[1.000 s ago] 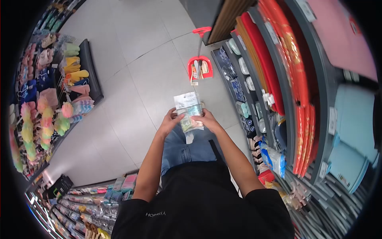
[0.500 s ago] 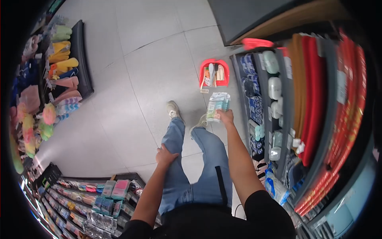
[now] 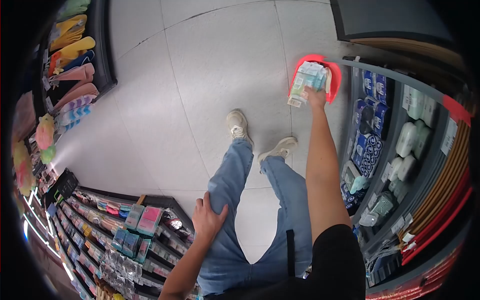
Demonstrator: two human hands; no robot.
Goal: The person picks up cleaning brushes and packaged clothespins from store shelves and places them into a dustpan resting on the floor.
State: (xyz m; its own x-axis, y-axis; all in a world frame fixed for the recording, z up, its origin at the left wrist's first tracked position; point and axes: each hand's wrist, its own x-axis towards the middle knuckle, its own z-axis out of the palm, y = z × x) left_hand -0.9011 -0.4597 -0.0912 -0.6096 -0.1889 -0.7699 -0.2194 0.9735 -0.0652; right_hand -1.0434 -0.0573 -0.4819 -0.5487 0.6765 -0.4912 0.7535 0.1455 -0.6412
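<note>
My right hand (image 3: 315, 96) grips flat white-and-green plastic packets (image 3: 310, 77). The packets are over a red, basket-like container (image 3: 334, 85) on the floor and hide most of its inside. Whether they touch its contents I cannot tell. A pale, stick-like item (image 3: 328, 80) shows beside them in the container. My left hand (image 3: 208, 220) lies on my left leg near the knee, its fingers apart and holding nothing.
On the right stands a shelf unit (image 3: 367, 155) with blue packs, white bottles and red and brown goods. Gloves (image 3: 72, 50) hang at the upper left. A rack of small packaged goods (image 3: 130, 240) curves along the lower left. Grey tiled floor (image 3: 150, 125) lies between.
My right hand has moved forward with the packets, from in front of the red container to over it. The view has shifted and come closer. My left hand stays on my leg.
</note>
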